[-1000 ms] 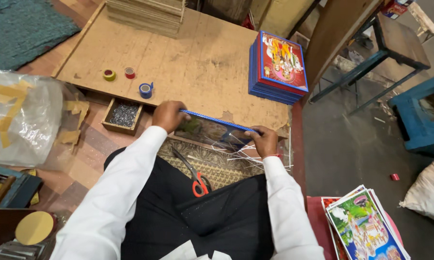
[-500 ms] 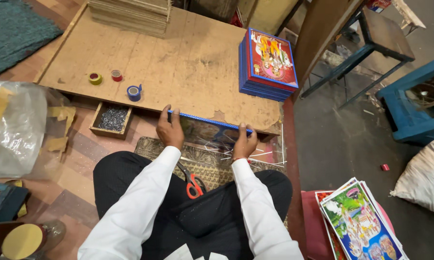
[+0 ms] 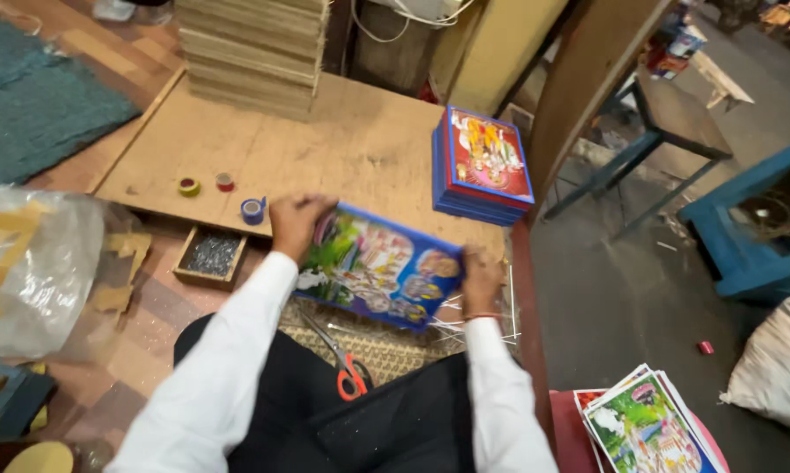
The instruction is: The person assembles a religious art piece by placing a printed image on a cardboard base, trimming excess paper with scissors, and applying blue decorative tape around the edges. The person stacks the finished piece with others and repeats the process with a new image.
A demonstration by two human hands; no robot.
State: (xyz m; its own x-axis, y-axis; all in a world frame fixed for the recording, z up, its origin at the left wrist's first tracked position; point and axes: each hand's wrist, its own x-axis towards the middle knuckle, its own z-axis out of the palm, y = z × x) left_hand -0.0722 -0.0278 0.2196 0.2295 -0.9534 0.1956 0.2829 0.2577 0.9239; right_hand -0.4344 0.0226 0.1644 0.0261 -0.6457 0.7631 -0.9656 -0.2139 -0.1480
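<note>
I hold a blue-framed colourful picture in both hands over my lap, its printed face tilted up toward me. My left hand grips its left end and my right hand grips its right end. A stack of similar blue-framed pictures lies on the low wooden board just beyond my right hand. Orange-handled scissors rest on the woven mat under the picture.
Tape rolls: blue, red, yellow-green. A small box of nails sits by my left knee. A plastic bag lies left, stacked boards behind, loose prints at the lower right, a blue bench right.
The framed picture was held edge-on, nearly flat; both hands have tipped it up so its printed face shows. The camera has moved closer.
</note>
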